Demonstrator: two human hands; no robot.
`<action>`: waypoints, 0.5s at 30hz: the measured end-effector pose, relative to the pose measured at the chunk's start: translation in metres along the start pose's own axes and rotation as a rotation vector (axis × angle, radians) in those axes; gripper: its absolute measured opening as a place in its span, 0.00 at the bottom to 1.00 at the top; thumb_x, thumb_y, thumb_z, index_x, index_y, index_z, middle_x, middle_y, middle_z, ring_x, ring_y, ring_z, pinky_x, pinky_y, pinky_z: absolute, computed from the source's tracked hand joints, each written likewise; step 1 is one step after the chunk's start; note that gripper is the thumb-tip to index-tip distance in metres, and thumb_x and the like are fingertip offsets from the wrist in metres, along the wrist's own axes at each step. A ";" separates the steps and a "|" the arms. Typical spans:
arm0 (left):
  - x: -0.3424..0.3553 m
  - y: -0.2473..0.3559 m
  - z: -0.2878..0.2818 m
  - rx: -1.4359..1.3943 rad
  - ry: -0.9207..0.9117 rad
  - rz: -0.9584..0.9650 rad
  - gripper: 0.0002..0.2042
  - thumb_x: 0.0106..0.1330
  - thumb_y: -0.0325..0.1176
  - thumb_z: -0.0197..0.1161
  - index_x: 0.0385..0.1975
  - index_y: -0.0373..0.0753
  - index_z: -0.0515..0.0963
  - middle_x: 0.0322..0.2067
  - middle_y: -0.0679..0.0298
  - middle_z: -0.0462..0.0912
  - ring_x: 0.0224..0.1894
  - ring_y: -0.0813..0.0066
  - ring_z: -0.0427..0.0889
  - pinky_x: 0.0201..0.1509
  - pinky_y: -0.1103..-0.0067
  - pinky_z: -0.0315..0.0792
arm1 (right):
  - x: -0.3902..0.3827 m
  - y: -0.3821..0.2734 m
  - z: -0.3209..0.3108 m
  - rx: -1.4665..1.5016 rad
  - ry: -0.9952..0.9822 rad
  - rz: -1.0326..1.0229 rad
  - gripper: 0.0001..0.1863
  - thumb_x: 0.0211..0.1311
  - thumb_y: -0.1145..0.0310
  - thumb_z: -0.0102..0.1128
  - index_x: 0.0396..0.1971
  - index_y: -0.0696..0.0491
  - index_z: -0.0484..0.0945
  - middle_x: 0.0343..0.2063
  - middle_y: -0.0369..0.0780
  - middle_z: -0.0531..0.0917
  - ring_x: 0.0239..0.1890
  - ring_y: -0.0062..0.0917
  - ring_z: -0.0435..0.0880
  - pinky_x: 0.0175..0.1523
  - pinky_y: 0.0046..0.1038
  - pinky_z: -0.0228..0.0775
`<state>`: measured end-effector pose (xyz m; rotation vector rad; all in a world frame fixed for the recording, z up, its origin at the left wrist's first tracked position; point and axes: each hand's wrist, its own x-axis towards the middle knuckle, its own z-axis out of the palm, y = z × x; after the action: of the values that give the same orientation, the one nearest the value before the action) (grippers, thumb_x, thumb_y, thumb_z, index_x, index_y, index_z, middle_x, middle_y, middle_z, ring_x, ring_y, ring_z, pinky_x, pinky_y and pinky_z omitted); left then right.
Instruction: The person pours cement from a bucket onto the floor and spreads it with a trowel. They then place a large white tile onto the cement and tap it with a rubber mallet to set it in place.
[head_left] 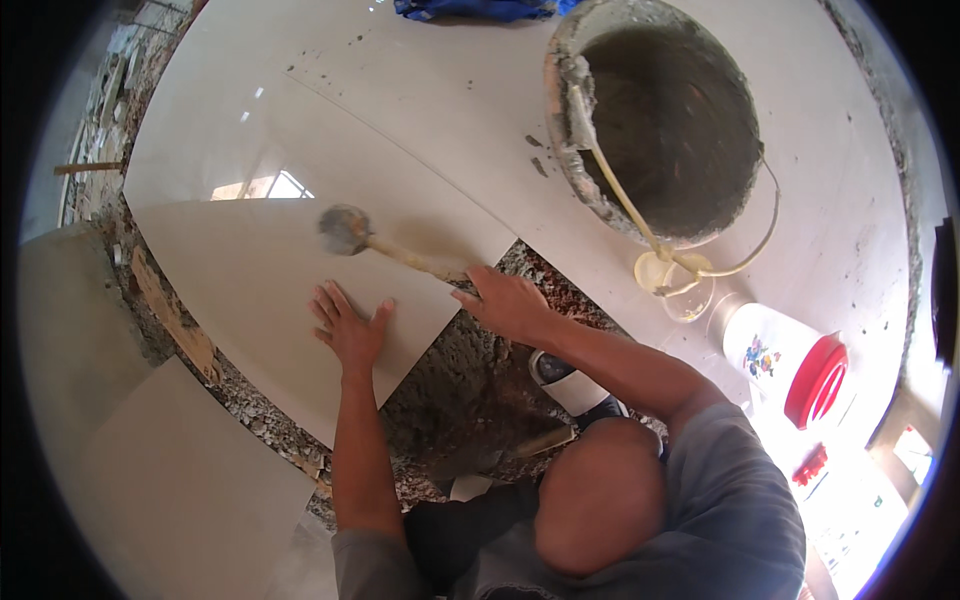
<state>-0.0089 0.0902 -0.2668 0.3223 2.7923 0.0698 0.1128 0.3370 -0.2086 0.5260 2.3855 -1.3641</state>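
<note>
My left hand (350,325) lies flat with its fingers spread on a large, glossy off-white floor tile (270,265). In my right hand (505,305) is the handle of a mallet, and its dark, rounded head (345,230) is slightly blurred over the same tile. Whether the head touches the surface I cannot tell. This tile meets a neighbouring pale tile (420,130) along a thin diagonal seam. Its near corner borders a patch of rough grey mortar (445,385).
A mortar-caked bucket (570,170) with a wire handle stands at the far right. Beside it are a clear cup (690,300) and a white jug (755,345) with a red lid (815,380). Blue sheeting (480,8) lies at the far edge. Rubble (250,395) lines the left side.
</note>
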 end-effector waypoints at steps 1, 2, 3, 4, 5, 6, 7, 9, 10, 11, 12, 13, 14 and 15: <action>0.000 0.000 -0.002 -0.001 -0.013 -0.010 0.54 0.52 0.69 0.57 0.71 0.43 0.39 0.71 0.51 0.36 0.73 0.48 0.32 0.65 0.41 0.34 | -0.005 0.006 0.002 -0.032 -0.038 0.102 0.23 0.67 0.49 0.45 0.41 0.56 0.67 0.39 0.49 0.78 0.40 0.46 0.80 0.45 0.45 0.72; 0.001 0.001 -0.003 0.004 -0.027 -0.010 0.55 0.51 0.70 0.57 0.71 0.42 0.39 0.71 0.51 0.36 0.73 0.48 0.32 0.65 0.41 0.34 | -0.009 0.012 0.003 -0.021 -0.006 0.022 0.23 0.67 0.49 0.44 0.41 0.56 0.67 0.39 0.49 0.78 0.41 0.46 0.80 0.45 0.45 0.72; 0.002 0.002 -0.004 0.011 -0.040 -0.018 0.55 0.51 0.71 0.57 0.71 0.42 0.39 0.71 0.51 0.36 0.72 0.48 0.32 0.66 0.41 0.35 | -0.013 0.016 0.005 -0.024 0.003 -0.019 0.23 0.67 0.48 0.44 0.41 0.56 0.67 0.39 0.49 0.78 0.41 0.46 0.80 0.46 0.45 0.72; 0.002 0.002 -0.006 0.018 -0.054 -0.027 0.56 0.50 0.71 0.56 0.70 0.42 0.39 0.71 0.50 0.36 0.72 0.48 0.33 0.66 0.41 0.36 | -0.015 0.020 0.005 -0.049 -0.024 -0.033 0.23 0.68 0.48 0.43 0.41 0.56 0.66 0.39 0.49 0.78 0.41 0.46 0.80 0.46 0.45 0.72; 0.001 0.003 -0.007 0.021 -0.077 -0.040 0.56 0.50 0.72 0.56 0.70 0.42 0.39 0.71 0.50 0.36 0.72 0.48 0.33 0.66 0.41 0.36 | -0.018 0.023 0.005 -0.017 -0.004 -0.040 0.23 0.68 0.48 0.43 0.41 0.57 0.66 0.39 0.50 0.78 0.40 0.47 0.80 0.45 0.45 0.72; 0.003 0.004 -0.010 0.021 -0.097 -0.055 0.56 0.50 0.72 0.57 0.70 0.42 0.38 0.71 0.51 0.36 0.72 0.48 0.33 0.66 0.41 0.37 | -0.019 0.026 0.004 -0.011 -0.018 -0.025 0.23 0.68 0.49 0.43 0.42 0.57 0.66 0.39 0.51 0.78 0.40 0.47 0.80 0.45 0.46 0.72; 0.003 0.006 -0.013 0.020 -0.110 -0.075 0.56 0.50 0.72 0.57 0.70 0.42 0.38 0.71 0.51 0.36 0.72 0.48 0.33 0.66 0.41 0.38 | -0.021 0.028 0.003 -0.019 -0.047 0.008 0.23 0.68 0.49 0.42 0.42 0.57 0.66 0.39 0.52 0.78 0.40 0.48 0.80 0.45 0.46 0.72; 0.004 0.010 -0.017 0.024 -0.138 -0.094 0.57 0.48 0.72 0.58 0.71 0.43 0.39 0.71 0.50 0.35 0.72 0.47 0.33 0.65 0.41 0.40 | -0.022 0.032 -0.001 -0.036 -0.048 -0.017 0.22 0.69 0.50 0.42 0.41 0.57 0.65 0.38 0.52 0.77 0.40 0.47 0.79 0.44 0.46 0.72; 0.005 0.012 -0.019 0.019 -0.138 -0.099 0.58 0.47 0.72 0.59 0.71 0.44 0.39 0.71 0.50 0.35 0.72 0.46 0.34 0.65 0.41 0.40 | -0.023 0.035 -0.002 -0.039 0.000 -0.058 0.22 0.69 0.51 0.42 0.41 0.58 0.65 0.38 0.52 0.77 0.40 0.47 0.79 0.43 0.45 0.72; 0.006 0.014 -0.020 -0.026 -0.155 -0.109 0.58 0.46 0.72 0.60 0.71 0.45 0.39 0.71 0.49 0.35 0.72 0.45 0.34 0.65 0.41 0.41 | -0.023 0.037 -0.004 -0.044 -0.053 -0.030 0.21 0.69 0.51 0.43 0.41 0.58 0.65 0.37 0.52 0.77 0.41 0.46 0.79 0.43 0.46 0.72; 0.005 0.017 -0.020 -0.078 -0.162 -0.114 0.58 0.45 0.72 0.61 0.71 0.46 0.39 0.71 0.49 0.34 0.72 0.43 0.34 0.64 0.40 0.42 | -0.024 0.040 -0.005 -0.036 -0.052 -0.039 0.20 0.69 0.52 0.44 0.40 0.58 0.65 0.37 0.51 0.77 0.41 0.45 0.79 0.42 0.46 0.72; 0.004 0.019 -0.019 -0.126 -0.167 -0.133 0.59 0.44 0.72 0.62 0.71 0.47 0.39 0.71 0.48 0.33 0.71 0.42 0.34 0.64 0.40 0.43 | -0.024 0.042 -0.006 -0.053 -0.083 -0.033 0.20 0.69 0.53 0.44 0.40 0.58 0.65 0.36 0.51 0.77 0.42 0.45 0.79 0.41 0.46 0.72; 0.003 0.022 -0.017 -0.105 -0.167 -0.136 0.59 0.44 0.71 0.63 0.71 0.48 0.39 0.70 0.48 0.33 0.71 0.41 0.34 0.63 0.39 0.43 | -0.025 0.045 -0.006 -0.109 0.006 -0.090 0.21 0.68 0.51 0.45 0.40 0.57 0.65 0.33 0.50 0.78 0.38 0.45 0.80 0.39 0.45 0.72; 0.002 0.025 -0.014 -0.081 -0.164 -0.152 0.59 0.43 0.71 0.64 0.71 0.49 0.38 0.70 0.47 0.32 0.71 0.39 0.34 0.63 0.38 0.43 | -0.025 0.048 -0.006 -0.189 0.063 -0.133 0.22 0.67 0.50 0.46 0.41 0.56 0.65 0.30 0.49 0.79 0.33 0.46 0.81 0.37 0.45 0.73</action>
<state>-0.0105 0.1154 -0.2517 0.0907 2.6332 0.1152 0.1569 0.3613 -0.2291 0.3693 2.6074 -1.1723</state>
